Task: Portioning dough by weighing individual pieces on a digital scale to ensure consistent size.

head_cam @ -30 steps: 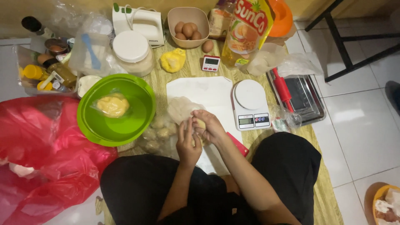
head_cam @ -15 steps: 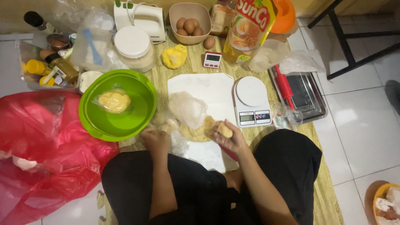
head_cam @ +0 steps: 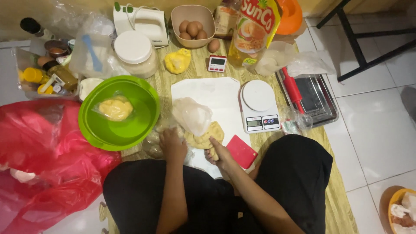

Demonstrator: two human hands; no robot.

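- The left hand (head_cam: 172, 145) lies palm down, fingers bent, pressing on pale dough balls in clear plastic (head_cam: 157, 139) just off the near-left corner of the white cutting board (head_cam: 221, 95).
- The right hand (head_cam: 219, 154) pinches the near end of the yellow dough (head_cam: 207, 138) at the board's near edge.
- Both forearms reach forward from the lap.
- A red scraper (head_cam: 242, 151) lies just beside the right hand.

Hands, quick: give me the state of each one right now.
Left hand: palm down on the bagged dough pieces, fingers loosely spread, gripping nothing visible.
Right hand: closed around a dough piece at the cutting board edge.
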